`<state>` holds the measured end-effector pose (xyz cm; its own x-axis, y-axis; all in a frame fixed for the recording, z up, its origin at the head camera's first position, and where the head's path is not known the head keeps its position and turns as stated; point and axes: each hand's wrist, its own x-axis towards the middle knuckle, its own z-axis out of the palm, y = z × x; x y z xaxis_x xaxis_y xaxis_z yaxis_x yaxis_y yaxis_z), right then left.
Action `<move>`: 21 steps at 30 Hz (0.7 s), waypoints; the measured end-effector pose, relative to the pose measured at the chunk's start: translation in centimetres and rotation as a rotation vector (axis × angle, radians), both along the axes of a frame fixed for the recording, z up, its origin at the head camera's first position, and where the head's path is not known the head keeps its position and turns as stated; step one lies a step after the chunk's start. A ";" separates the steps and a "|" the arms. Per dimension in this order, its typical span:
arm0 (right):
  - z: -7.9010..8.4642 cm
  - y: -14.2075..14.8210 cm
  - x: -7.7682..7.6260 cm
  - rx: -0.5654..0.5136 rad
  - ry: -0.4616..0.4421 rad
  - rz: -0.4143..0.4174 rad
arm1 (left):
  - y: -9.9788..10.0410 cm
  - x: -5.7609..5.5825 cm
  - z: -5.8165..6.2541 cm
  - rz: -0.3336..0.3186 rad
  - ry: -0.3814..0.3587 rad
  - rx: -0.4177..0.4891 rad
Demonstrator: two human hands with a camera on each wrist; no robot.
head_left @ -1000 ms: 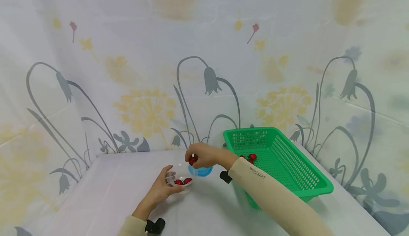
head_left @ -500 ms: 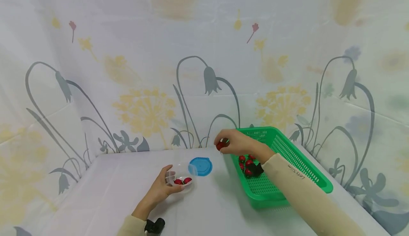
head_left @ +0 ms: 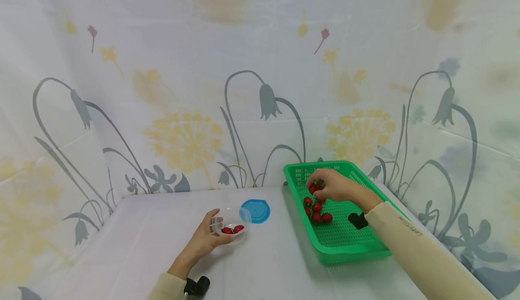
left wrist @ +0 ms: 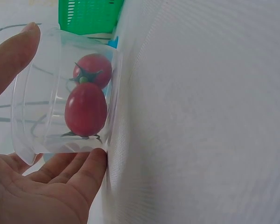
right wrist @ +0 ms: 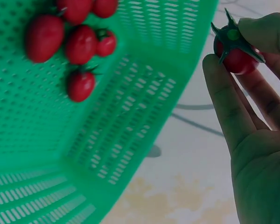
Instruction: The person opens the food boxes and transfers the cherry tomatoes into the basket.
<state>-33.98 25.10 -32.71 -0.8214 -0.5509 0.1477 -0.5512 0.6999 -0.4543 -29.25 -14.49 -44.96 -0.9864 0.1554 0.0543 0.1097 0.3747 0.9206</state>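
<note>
A clear plastic cup (left wrist: 42, 93) is in my left hand (head_left: 204, 239), tilted on the white table, thumb on one side and fingers on the other. Two cherry tomatoes (left wrist: 86, 111) with green stems lie inside it. Over the left part of the green basket (head_left: 353, 249), my right hand (head_left: 335, 186) pinches another cherry tomato (right wrist: 241, 61) between thumb and fingertips, its green calyx facing the wrist camera. Several more tomatoes (right wrist: 80, 45) sit together on the basket floor below that hand.
A round blue lid (head_left: 256, 211) lies flat on the table between the cup and the basket. White cloth (head_left: 154, 232) covers the table, and a flower-printed curtain (head_left: 183, 88) hangs behind and at the sides.
My right hand has carried the tomato rightward from beside the cup to above the basket. The blue lid and the basket's tomatoes are now uncovered. My left hand and the cup stay put.
</note>
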 end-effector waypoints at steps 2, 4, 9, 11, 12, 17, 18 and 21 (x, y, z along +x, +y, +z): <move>-0.5 0.6 0.0 0.016 -0.016 -0.016 | 0.0 0.0 0.0 0.000 -0.001 0.000; -1.1 1.2 -0.2 0.030 -0.033 -0.027 | 0.0 0.1 0.1 0.002 -0.001 -0.004; -2.6 1.9 -1.0 0.050 -0.054 -0.031 | 0.0 0.2 0.2 0.003 -0.005 -0.008; -3.0 2.1 -1.2 0.059 -0.050 -0.026 | 0.0 0.3 0.2 0.002 -0.006 -0.006; -3.2 2.2 -1.4 0.068 -0.048 -0.026 | 0.0 0.3 0.2 0.001 -0.005 -0.006; -3.9 2.6 -1.9 0.123 -0.064 -0.019 | 0.1 0.2 0.2 0.000 0.000 -0.014; -4.0 2.7 -2.0 0.137 -0.071 -0.019 | 0.1 0.2 0.2 0.000 0.000 -0.015; -4.2 2.8 -2.2 0.172 -0.093 -0.031 | 0.1 0.2 0.2 0.003 -0.001 -0.016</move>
<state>-36.17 27.90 -36.93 -0.8440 -0.5359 -0.0233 -0.4897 0.7875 -0.3743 -29.09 -14.39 -44.78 -0.9869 0.1532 0.0509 0.1077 0.3901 0.9144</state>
